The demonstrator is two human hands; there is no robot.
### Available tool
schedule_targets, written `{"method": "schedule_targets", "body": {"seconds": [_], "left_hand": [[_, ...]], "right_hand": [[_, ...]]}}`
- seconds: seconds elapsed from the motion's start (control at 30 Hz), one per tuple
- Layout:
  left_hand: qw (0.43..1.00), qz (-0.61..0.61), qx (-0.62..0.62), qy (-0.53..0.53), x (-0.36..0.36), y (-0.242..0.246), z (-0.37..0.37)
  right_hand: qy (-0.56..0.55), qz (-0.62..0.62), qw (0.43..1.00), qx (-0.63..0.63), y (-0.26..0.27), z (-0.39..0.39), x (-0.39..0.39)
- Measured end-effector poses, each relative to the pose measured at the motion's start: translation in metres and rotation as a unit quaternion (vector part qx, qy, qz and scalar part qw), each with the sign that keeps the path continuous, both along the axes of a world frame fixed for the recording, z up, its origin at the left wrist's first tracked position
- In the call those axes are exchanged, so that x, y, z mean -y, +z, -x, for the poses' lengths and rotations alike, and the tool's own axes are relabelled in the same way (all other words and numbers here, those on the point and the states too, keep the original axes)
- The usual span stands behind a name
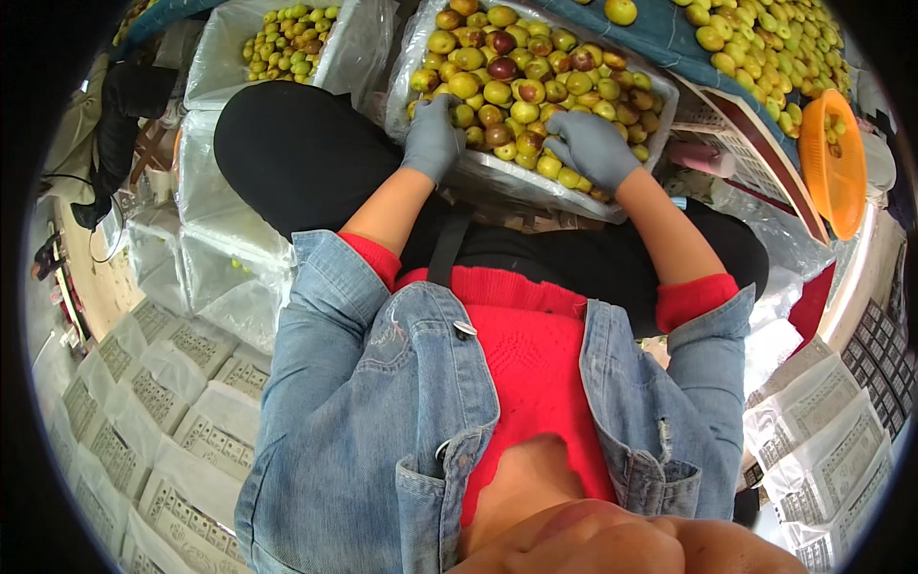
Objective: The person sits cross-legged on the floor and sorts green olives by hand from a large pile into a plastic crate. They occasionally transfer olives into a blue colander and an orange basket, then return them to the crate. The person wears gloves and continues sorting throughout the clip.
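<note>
A plastic-lined crate (495, 166) full of green, yellow and red-brown jujube-like fruits (524, 111) stands before me, between my knees. My left hand (433, 138), in a grey glove, rests at the crate's near left corner, its fingers curled among the fruits; whether it holds one is hidden. My right hand (594, 149), also gloved in grey, lies over the fruits at the near right part, palm down, with thumb and fingers on the pile. Its fingertips are partly hidden, so a grip on a fruit cannot be made out.
Another lined crate (208, 75) with fruits stands at the upper left, above further lined crates (215, 190). A blue cloth (674, 54) bears a heap of fruits (774, 43) at the upper right, beside an orange plastic basket (817, 168). Stacked crates flank me; a person (129, 107) is at far left.
</note>
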State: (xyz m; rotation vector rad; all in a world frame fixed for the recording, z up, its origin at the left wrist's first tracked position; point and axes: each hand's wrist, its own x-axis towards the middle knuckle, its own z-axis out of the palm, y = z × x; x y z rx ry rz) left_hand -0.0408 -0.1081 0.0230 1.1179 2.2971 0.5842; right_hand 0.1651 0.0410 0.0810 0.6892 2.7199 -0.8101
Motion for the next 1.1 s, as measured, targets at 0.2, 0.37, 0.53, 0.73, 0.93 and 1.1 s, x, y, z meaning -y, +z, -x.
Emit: {"method": "schedule_targets", "body": {"seconds": [0.2, 0.37, 0.53, 0.73, 0.93, 1.1], "left_hand": [[0.996, -0.007, 0.081, 0.032, -0.003, -0.014, 0.007], [0.954, 0.068, 0.261, 0.133, -0.006, -0.02, 0.015], [0.988, 0.056, 0.089, 0.113, -0.001, -0.018, 0.02], [0.977, -0.02, 0.131, 0.167, 0.004, -0.026, 0.02], [0.936, 0.02, 0.303, 0.181, 0.009, -0.038, 0.024], [0.975, 0.096, 0.164, 0.115, -0.003, -0.022, 0.011]], "right_hand": [[0.016, -0.008, 0.999, -0.028, -0.006, 0.007, -0.001], [0.009, -0.007, 0.999, -0.042, -0.007, 0.009, -0.004], [0.006, -0.006, 1.0, -0.029, -0.008, 0.007, -0.007], [0.004, -0.002, 1.0, 0.007, -0.008, 0.007, -0.009], [-0.005, 0.0, 1.0, -0.006, -0.004, 0.005, -0.01], [-0.007, -0.007, 1.0, 0.007, 0.0, 0.005, -0.009]]}}
